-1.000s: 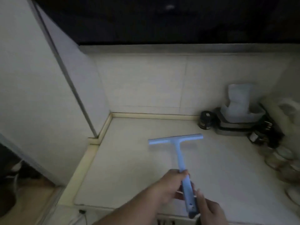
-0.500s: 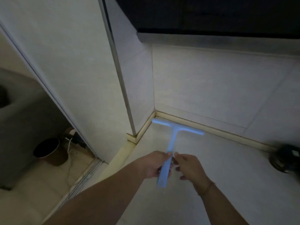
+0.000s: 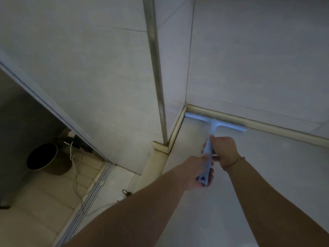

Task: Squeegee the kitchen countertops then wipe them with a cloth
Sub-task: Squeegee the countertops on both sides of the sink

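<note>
A light blue T-shaped squeegee (image 3: 213,126) lies with its blade against the raised back rim of the pale countertop (image 3: 276,168), in the far left corner. My left hand (image 3: 195,172) grips the lower end of the handle. My right hand (image 3: 224,150) grips the handle higher up, close to the blade. No cloth is in view.
Tiled walls (image 3: 249,59) meet at the corner, with a metal strip (image 3: 156,68) on the left wall's edge. Below left on the floor stand a dark round bin (image 3: 42,156), a white cable (image 3: 74,168) and a floor drain channel (image 3: 94,191).
The squeegee has moved from mid-counter into the far left corner against the back rim. My right hand has shifted up the handle. The view has swung left; the jars at right are gone.
</note>
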